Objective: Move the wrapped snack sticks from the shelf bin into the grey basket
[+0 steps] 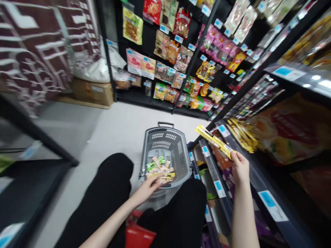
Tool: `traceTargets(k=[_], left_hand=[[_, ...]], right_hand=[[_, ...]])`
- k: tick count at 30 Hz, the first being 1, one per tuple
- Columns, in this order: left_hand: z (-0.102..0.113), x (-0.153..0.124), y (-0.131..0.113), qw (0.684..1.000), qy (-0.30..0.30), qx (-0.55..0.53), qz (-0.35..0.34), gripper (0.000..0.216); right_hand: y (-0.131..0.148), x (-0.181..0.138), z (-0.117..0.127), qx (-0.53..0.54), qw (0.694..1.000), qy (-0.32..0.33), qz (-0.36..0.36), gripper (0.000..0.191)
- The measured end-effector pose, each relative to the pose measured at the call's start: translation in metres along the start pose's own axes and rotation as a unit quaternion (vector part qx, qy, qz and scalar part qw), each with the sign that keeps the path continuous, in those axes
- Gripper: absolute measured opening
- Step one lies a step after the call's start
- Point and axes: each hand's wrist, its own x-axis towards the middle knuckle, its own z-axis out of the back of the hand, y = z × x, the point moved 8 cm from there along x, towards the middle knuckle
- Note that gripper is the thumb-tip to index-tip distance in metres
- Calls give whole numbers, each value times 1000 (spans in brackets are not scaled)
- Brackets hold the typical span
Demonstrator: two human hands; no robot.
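In the head view my right hand (240, 167) is closed, pinching one end of a long, slim yellow snack stick packet (214, 140) beside the shelf. The packet points away to the left. My left hand (150, 186) reaches over the near rim of a grey plastic shopping basket (184, 151), its fingers closed around yellow snack sticks (169, 175). How many it grips is hidden. Inside the basket lie several slim beige packets (161, 166) and a green packet (161, 159). More yellow stick packets (241, 134) lie in a pile on the shelf by my right hand.
My bent knees in black trousers (113, 179) flank the basket on the floor (116, 127). Shelf tiers with price tags (271, 203) run along the right. Bagged snacks hang on a black rack (147, 98) ahead. A cardboard box (91, 91) and another black shelf (33, 182) are on the left.
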Motion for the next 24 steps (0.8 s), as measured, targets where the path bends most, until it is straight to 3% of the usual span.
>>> traceTargets(k=[2,4,6,9,13,17,24], left_hand=[[-1,-5,-17,976,13,-212,-37,77],[12,-11,-28,941,-36,-325,-85,83],[23,-16,-29,929,-75,-348,-101,83],[28,-17,-18,951,-110,-281,-62,77],[25,-11,-3,969,-117,-219,-20,54],[19,-7,2,980,-103,-171,-1,43],[18,-10,1,992,-104,-70,11,38]], right_hand=[[-30,-34,-50,144,978,124,-88,34],[-54,-73,-96,205,941,219,-155,29],[-73,-108,-129,219,918,271,-191,29],[-96,-146,-158,238,892,306,-232,31],[-119,-169,-162,255,883,295,-262,32],[-130,-172,-149,275,890,260,-254,52],[-141,-170,-144,242,909,235,-245,30]])
